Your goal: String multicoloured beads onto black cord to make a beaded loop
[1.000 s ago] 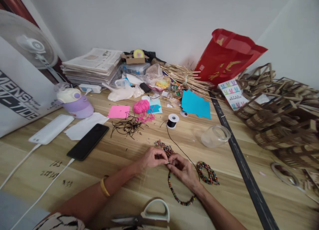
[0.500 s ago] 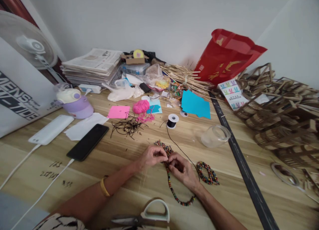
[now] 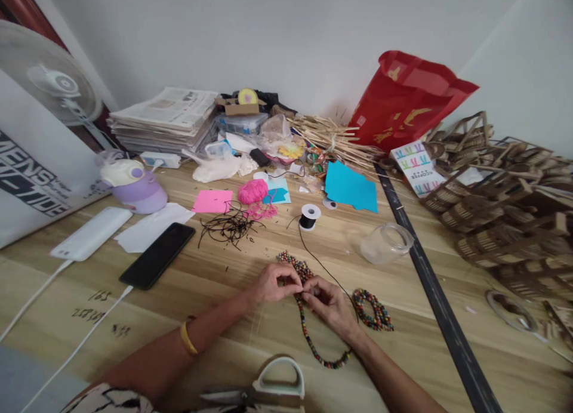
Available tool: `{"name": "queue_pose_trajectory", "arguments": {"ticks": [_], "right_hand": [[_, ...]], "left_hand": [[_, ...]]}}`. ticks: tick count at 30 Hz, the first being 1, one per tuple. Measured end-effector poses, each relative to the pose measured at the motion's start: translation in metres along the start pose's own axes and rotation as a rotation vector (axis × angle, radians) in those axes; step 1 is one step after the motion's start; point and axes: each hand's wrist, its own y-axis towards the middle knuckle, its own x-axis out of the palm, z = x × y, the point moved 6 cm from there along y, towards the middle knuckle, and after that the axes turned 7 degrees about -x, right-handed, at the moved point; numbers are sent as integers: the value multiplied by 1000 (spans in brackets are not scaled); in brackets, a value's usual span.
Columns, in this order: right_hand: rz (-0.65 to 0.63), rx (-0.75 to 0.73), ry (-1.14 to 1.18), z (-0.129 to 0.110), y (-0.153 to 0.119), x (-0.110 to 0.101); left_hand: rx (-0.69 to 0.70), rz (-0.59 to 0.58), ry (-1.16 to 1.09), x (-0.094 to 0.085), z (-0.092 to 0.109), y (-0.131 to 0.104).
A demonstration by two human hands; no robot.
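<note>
My left hand [image 3: 278, 283] and my right hand [image 3: 330, 305] meet fingertip to fingertip, each pinched closed on something too small to make out. A strand of multicoloured beads [image 3: 308, 336] hangs from between them and curves on the table below my right hand. Just behind the fingers lies a pile of loose-looking beads [image 3: 293, 261]. Right of my right hand rests a coiled bead string [image 3: 372, 310]. From a white spool [image 3: 308, 217] of black cord, a length [image 3: 329, 272] runs down behind my right hand.
Scissors [image 3: 277, 380] lie at the front edge. A glass jar [image 3: 385, 244] stands right of the spool. Black cord scraps [image 3: 230, 225], pink yarn [image 3: 253, 191] and a phone [image 3: 157, 255] lie to the left. Woven baskets [image 3: 510, 222] crowd the right side.
The fingertips of both hands have shifted slightly where they meet, and my right fingers sit a little lower. Everything else looks the same.
</note>
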Motion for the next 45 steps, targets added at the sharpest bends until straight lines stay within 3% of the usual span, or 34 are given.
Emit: {"name": "queue_pose_trajectory", "arguments": {"ticks": [17, 24, 27, 35, 45], "right_hand": [[23, 70, 84, 6, 0, 1], [43, 92, 70, 8, -1, -1], [45, 82, 62, 6, 0, -1], [41, 78, 63, 6, -1, -1], [35, 90, 75, 8, 0, 0]], "left_hand": [[9, 6, 24, -1, -2, -1], [-13, 67, 115, -12, -3, 2], [47, 86, 223, -18, -2, 2], [168, -6, 581, -21, 1, -2], [147, -135, 706, -19, 0, -5]]}}
